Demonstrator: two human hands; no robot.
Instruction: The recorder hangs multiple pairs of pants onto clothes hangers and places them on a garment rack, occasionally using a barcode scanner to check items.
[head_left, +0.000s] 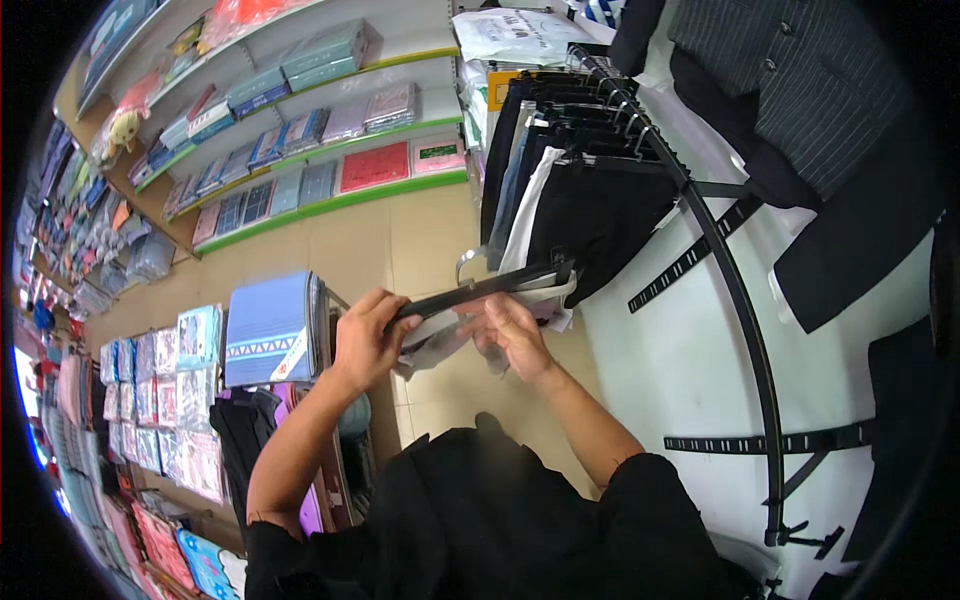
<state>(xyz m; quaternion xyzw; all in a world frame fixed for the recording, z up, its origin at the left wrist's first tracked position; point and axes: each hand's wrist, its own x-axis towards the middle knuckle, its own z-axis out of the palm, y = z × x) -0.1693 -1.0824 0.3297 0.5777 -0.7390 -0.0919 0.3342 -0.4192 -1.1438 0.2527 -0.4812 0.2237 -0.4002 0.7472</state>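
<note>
My left hand (371, 334) grips one end of a black clothes hanger (480, 291) with a metal hook (466, 262). The hanger is held level in front of me, its far end close to the dark trousers (592, 217) on the rail. A pale garment (439, 345) hangs along and below it; the folds make its kind unclear. Just under the bar, my right hand (517, 337) is at the garment with its thumb raised and its fingers spread, slightly blurred. Whether those fingers touch the cloth is hard to tell.
A curved black rail (724, 247) with several hung trousers runs along the white wall (690, 360) at right. Dark jackets (817, 105) hang beyond it. Shelves (330, 206) of packaged textiles stand ahead. At left is a stack of folded blue cloths (266, 330) beside packaged goods (199, 390).
</note>
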